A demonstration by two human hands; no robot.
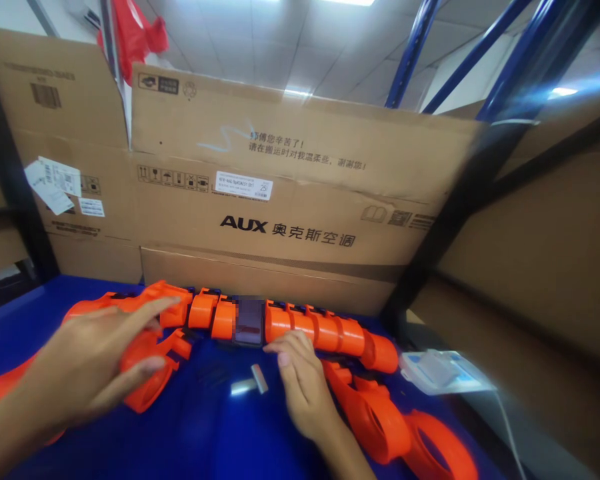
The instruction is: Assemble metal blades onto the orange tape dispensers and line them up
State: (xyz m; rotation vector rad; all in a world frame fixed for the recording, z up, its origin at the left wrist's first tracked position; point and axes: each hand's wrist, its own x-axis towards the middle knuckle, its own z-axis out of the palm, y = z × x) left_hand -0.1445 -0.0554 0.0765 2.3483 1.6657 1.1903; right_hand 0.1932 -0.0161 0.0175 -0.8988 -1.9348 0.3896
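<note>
Several bright orange curled bands with dark clip-like parts stand in a row along the back of the blue surface. Within that row is a dark rectangular device (251, 323), partly pixelated. My left hand (97, 353) is over orange bands (147, 383) at the left, its index finger and thumb stretched apart and nothing visibly held. My right hand (300, 380) is in front of the orange rolls (300, 325), fingers extended near the device's lower right corner; whether they touch it I cannot tell. A small pale strip (260, 379) lies between my hands.
Behind the row stands a printed cardboard box (290, 220). More looped orange bands (380, 427) lie at the right, near a clear plastic case (443, 371) and a white cable (510, 427). A dark rack post (430, 233) rises at the right of the blue surface (195, 440).
</note>
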